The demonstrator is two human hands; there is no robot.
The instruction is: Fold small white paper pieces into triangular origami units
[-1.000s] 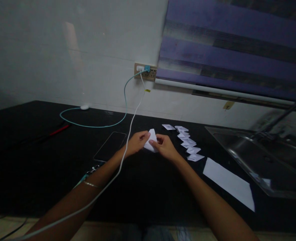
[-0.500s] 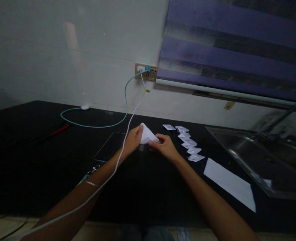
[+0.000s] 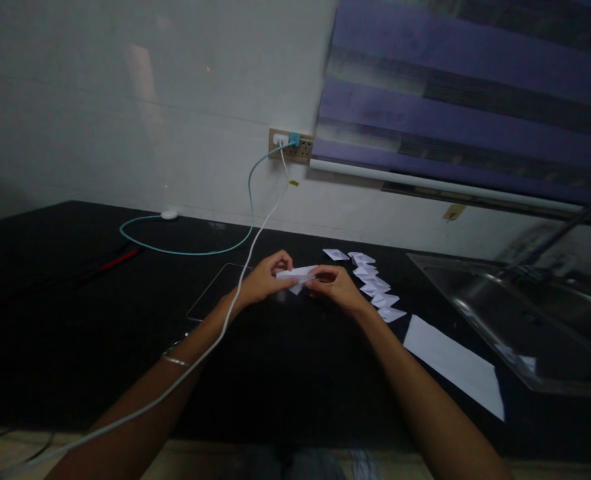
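Note:
Between my two hands is a small piece of folded white paper (image 3: 297, 273), held just above the black countertop (image 3: 295, 373). My left hand (image 3: 265, 277) pinches its left end, thumb in front and fingers behind. At the right end, my right hand (image 3: 333, 287) grips the paper between thumb and fingers. A small pointed flap hangs below the paper's long edge. To the right of my right hand lie several folded paper boats (image 3: 375, 285) in a slanting row. A flat white sheet of paper (image 3: 455, 363) rests nearer to me on the right.
A dark phone (image 3: 215, 293) lies beside my left forearm. One white cable (image 3: 230, 310) crosses over that arm from the wall socket (image 3: 290, 145). A teal cable (image 3: 190, 253) loops at the back left. The metal sink (image 3: 480, 287) is at the right.
The folded paper has turned from a broad triangle facing me to a narrow, level strip. My left hand has shifted lower, and both hands still hold the paper.

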